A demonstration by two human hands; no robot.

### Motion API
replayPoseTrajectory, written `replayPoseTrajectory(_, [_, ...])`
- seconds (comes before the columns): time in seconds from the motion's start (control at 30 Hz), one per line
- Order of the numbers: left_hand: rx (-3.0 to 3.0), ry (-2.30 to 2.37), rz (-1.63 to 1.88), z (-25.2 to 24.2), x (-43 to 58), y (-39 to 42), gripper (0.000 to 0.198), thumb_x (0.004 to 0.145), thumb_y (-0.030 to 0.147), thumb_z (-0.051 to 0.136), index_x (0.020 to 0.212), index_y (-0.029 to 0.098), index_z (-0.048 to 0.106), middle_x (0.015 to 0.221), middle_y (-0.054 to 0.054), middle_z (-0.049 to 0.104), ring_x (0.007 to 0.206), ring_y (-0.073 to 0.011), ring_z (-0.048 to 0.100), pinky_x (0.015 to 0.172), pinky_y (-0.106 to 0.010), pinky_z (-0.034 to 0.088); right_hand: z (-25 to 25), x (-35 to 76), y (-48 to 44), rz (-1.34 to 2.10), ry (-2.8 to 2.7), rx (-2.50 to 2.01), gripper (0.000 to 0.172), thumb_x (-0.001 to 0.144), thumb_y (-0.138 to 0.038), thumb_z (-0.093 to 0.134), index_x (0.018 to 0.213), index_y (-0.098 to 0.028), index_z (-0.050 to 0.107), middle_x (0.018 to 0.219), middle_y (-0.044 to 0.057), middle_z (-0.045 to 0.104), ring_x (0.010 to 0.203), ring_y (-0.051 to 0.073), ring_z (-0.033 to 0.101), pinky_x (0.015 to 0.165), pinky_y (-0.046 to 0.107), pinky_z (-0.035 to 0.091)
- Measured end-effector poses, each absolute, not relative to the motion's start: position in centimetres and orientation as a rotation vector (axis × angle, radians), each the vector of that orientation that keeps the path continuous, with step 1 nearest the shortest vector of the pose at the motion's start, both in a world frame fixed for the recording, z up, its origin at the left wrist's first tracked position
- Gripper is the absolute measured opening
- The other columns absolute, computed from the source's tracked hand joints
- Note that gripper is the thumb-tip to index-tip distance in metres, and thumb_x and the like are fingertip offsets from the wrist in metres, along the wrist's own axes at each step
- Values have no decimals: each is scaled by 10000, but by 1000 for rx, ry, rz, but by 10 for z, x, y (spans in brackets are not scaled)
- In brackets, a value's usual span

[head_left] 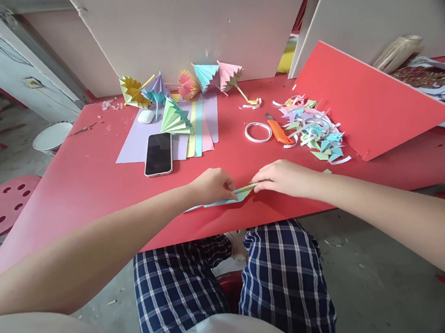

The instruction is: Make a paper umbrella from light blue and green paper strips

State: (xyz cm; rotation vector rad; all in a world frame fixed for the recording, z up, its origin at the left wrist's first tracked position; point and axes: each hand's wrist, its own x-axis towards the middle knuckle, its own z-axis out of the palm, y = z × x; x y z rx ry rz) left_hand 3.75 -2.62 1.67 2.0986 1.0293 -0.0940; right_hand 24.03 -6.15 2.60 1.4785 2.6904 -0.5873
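Observation:
Near the front edge of the red table (101, 184), both my hands are on a folded strip of light blue and green paper (228, 200). My left hand (213, 184) has its fingers curled in a pinch over the middle of the strip. At the strip's right end, my right hand (277, 178) grips the green edge between thumb and fingers. The strip's left end shows below my left wrist. A phone (158, 154) lies beyond my left forearm. Past my right hand are an orange utility knife (279, 130) and a white ring of tape (257, 132).
Sheets of coloured paper (130, 144) lie at the back left, with a green pleated paper fan (175, 117) on top. Several paper umbrellas (207, 75) stand along the wall. Paper scraps (318, 130) are heaped at the right beside a tilted red board (378, 102).

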Motion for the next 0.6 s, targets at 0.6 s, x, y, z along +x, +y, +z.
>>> replayPoseTrajectory(0.6, [2061,1073,-166,9,25,-23,261,624,440,613,658,181,624,552,33,523,507,-97,434,471,-222,310,42,270,-55,-570,2523,1777,225,783,-344,456,864,-258,647,924,-11,659,816,171,581,656,275,409])
